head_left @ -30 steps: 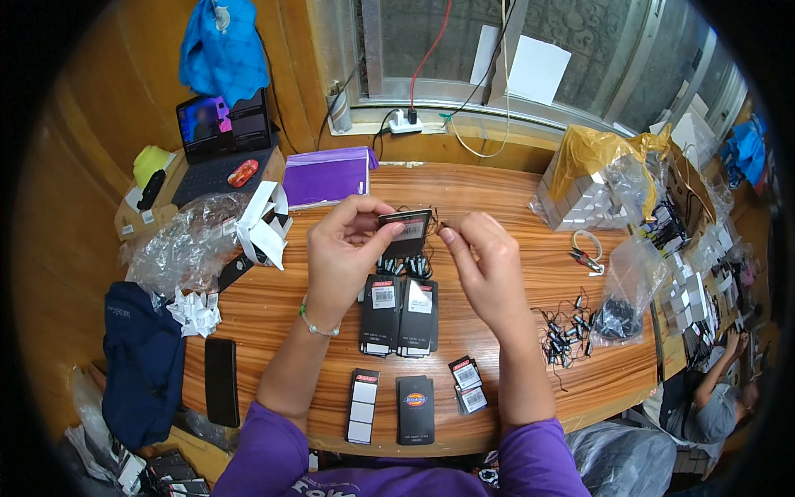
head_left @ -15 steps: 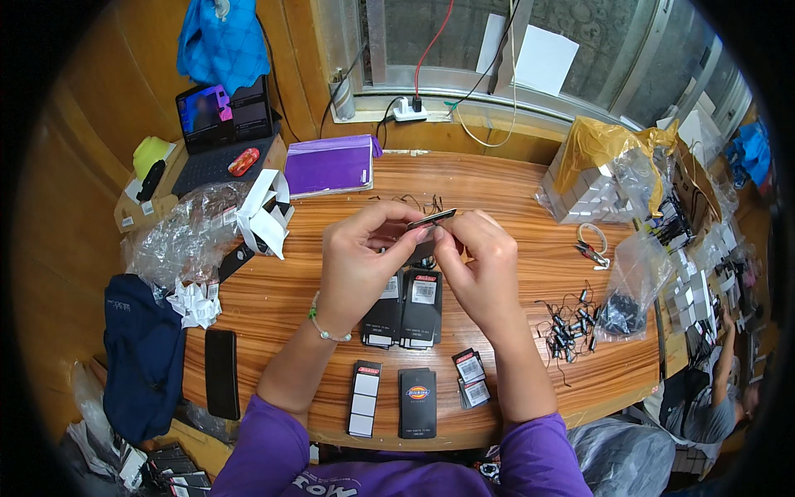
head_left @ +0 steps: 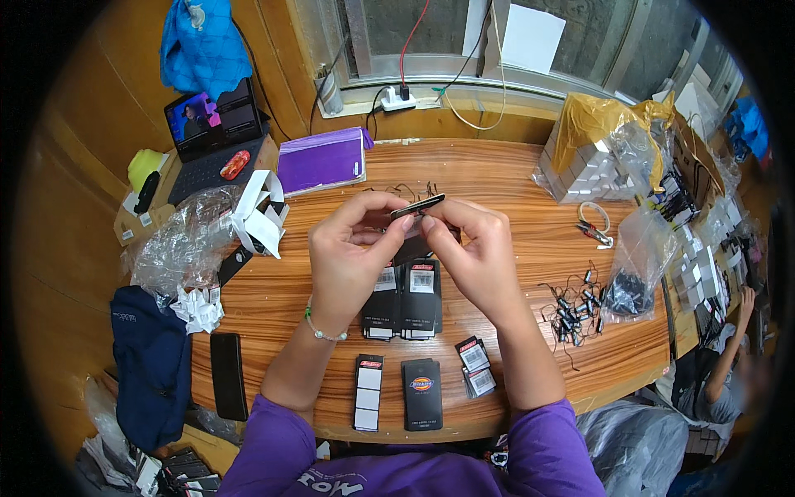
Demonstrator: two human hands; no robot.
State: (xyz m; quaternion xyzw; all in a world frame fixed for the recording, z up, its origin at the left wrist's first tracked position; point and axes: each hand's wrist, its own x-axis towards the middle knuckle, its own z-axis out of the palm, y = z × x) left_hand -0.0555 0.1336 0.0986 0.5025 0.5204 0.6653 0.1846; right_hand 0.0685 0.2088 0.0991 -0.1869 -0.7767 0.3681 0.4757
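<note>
My left hand [head_left: 346,257] and my right hand [head_left: 479,258] meet over the middle of the table. Between their fingertips is a black hang tag [head_left: 418,206], seen nearly edge-on. The left thumb and fingers grip it, while the right thumb and forefinger pinch at its near right side; fingers hide what lies there. Below the hands lie two stacks of black hang tags [head_left: 422,308] with white barcode labels. Nearer me are a dark card with white labels [head_left: 368,398], a stack of black tags [head_left: 423,399] and several small barcode tags [head_left: 476,364].
Black strings with small toggles [head_left: 577,315] lie right, beside a clear plastic bag [head_left: 642,269] and snips [head_left: 594,233]. White boxes [head_left: 584,174] stand at the back right. A phone [head_left: 228,377], clear wrap [head_left: 186,240], purple notebook [head_left: 321,161] and laptop [head_left: 207,124] are left. Another person [head_left: 716,389] sits far right.
The whole view has shifted slightly. Both hands keep the black hang tag between their fingertips, with only slight finger movement.
</note>
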